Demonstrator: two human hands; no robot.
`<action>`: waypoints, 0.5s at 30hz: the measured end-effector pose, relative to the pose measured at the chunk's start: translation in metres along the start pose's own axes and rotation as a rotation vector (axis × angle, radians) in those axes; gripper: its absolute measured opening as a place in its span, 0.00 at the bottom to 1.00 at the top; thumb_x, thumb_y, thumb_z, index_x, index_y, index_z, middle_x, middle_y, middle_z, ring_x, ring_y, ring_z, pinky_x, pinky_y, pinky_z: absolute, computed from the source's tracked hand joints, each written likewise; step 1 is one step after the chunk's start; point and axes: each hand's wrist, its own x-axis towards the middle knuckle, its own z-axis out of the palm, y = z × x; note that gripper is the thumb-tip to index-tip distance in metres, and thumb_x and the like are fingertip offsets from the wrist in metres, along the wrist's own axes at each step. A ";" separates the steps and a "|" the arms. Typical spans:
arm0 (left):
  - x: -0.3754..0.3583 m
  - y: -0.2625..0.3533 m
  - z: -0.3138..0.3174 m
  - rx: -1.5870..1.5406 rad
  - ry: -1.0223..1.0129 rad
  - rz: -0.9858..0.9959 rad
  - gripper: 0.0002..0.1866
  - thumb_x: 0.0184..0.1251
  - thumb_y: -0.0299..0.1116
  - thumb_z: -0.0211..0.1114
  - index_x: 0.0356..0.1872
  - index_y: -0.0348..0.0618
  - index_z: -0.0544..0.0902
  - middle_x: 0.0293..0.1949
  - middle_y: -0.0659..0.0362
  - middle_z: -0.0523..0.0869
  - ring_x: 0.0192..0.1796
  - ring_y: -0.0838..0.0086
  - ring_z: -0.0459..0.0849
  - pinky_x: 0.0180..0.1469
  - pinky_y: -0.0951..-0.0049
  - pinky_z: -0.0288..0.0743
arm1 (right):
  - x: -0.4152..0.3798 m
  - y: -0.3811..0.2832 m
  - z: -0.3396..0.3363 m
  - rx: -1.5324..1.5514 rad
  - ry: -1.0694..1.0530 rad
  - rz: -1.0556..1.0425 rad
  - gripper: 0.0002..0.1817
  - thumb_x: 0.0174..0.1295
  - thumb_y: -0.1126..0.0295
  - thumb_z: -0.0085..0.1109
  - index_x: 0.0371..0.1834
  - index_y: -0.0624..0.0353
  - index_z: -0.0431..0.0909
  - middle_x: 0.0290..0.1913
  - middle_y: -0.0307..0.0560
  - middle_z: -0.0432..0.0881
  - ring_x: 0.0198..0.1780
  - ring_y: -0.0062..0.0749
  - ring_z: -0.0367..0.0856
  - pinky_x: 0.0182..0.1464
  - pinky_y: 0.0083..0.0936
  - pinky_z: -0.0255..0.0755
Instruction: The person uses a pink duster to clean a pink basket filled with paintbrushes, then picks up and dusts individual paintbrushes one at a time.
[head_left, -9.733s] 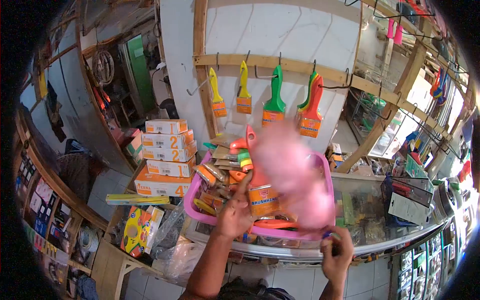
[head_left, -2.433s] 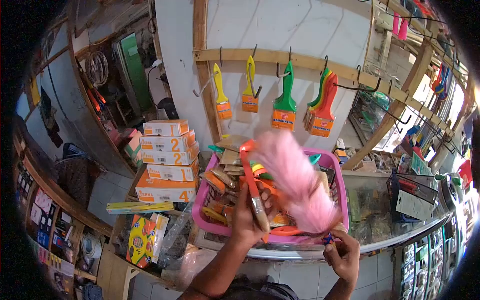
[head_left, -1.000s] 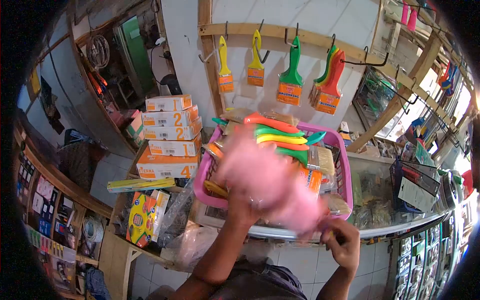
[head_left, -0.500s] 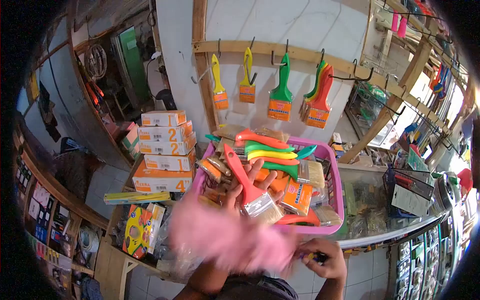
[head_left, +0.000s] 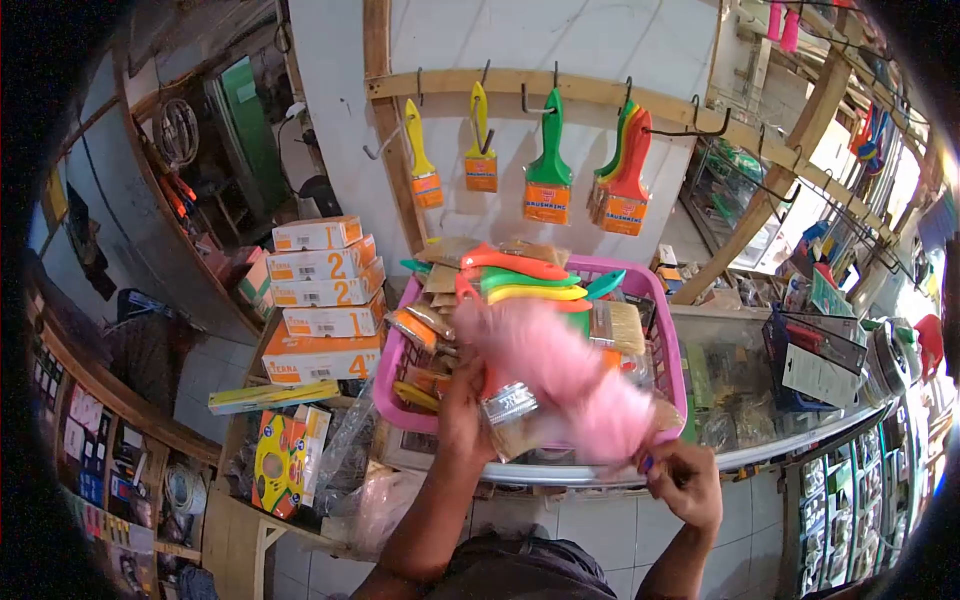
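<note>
My left hand (head_left: pixel 462 405) is closed around a red-handled paintbrush, over the front of a pink basket (head_left: pixel 672 350). The brush's metal ferrule (head_left: pixel 511 402) shows, with bristles pointing down; much of its handle is covered. Across it lies a fluffy pink duster (head_left: pixel 560 365), smeared by motion. At the duster's lower right end, my right hand (head_left: pixel 688 483) is shut on its handle, a bit of purple showing between the fingers. Paintbrushes with red, green and yellow handles (head_left: pixel 535 292) are heaped in the basket behind both hands.
Stacked white and orange boxes (head_left: pixel 325 322) stand left of the basket. Bagged brushes (head_left: pixel 548 165) hang from hooks on a wooden rail (head_left: pixel 590 88). A glass counter (head_left: pixel 735 400) extends right, with a dark rack (head_left: pixel 815 370) on it. A yellow pack (head_left: pixel 280 462) lies at left.
The pink duster has swept up and right across the red-handled paintbrush, with my right hand moving right. My left hand and the brush have shifted slightly; the view has tilted a little.
</note>
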 end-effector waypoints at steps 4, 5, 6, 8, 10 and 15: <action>0.002 0.003 0.021 -0.135 -0.200 -0.032 0.22 0.81 0.43 0.50 0.70 0.50 0.67 0.77 0.56 0.65 0.77 0.56 0.65 0.71 0.40 0.69 | 0.002 -0.008 -0.016 -0.034 -0.216 -0.151 0.12 0.55 0.75 0.69 0.42 0.68 0.87 0.32 0.47 0.87 0.30 0.24 0.81 0.36 0.22 0.75; 0.004 0.002 0.016 -0.162 -0.223 -0.030 0.23 0.81 0.42 0.50 0.70 0.48 0.67 0.77 0.53 0.66 0.77 0.55 0.65 0.72 0.42 0.68 | -0.002 0.000 -0.018 -0.006 -0.119 -0.093 0.13 0.54 0.75 0.70 0.42 0.67 0.87 0.32 0.47 0.88 0.30 0.24 0.82 0.36 0.22 0.76; 0.008 -0.001 0.011 -0.189 -0.247 -0.028 0.23 0.80 0.41 0.51 0.71 0.47 0.67 0.76 0.51 0.66 0.77 0.54 0.65 0.73 0.43 0.67 | -0.003 0.006 -0.019 0.021 -0.022 -0.035 0.13 0.53 0.75 0.71 0.42 0.66 0.87 0.33 0.46 0.88 0.31 0.24 0.82 0.37 0.22 0.76; 0.014 -0.006 0.004 -0.243 -0.298 -0.032 0.24 0.79 0.39 0.52 0.71 0.43 0.67 0.75 0.45 0.67 0.77 0.53 0.64 0.74 0.47 0.66 | -0.003 0.003 -0.015 0.021 0.056 0.044 0.13 0.53 0.75 0.71 0.42 0.66 0.87 0.33 0.48 0.88 0.32 0.26 0.84 0.37 0.24 0.76; 0.012 -0.007 0.003 -0.238 -0.301 -0.089 0.26 0.78 0.39 0.52 0.72 0.43 0.66 0.76 0.42 0.63 0.79 0.51 0.60 0.76 0.44 0.61 | -0.003 -0.008 -0.036 -0.116 -0.199 0.031 0.12 0.55 0.75 0.69 0.42 0.69 0.87 0.33 0.51 0.88 0.32 0.27 0.84 0.36 0.24 0.76; -0.005 0.003 0.021 -0.018 -0.089 -0.159 0.26 0.79 0.41 0.51 0.73 0.45 0.64 0.79 0.42 0.56 0.82 0.48 0.53 0.76 0.39 0.59 | -0.001 -0.011 -0.039 0.182 0.019 0.039 0.12 0.57 0.73 0.71 0.41 0.69 0.87 0.30 0.49 0.87 0.30 0.26 0.84 0.33 0.26 0.75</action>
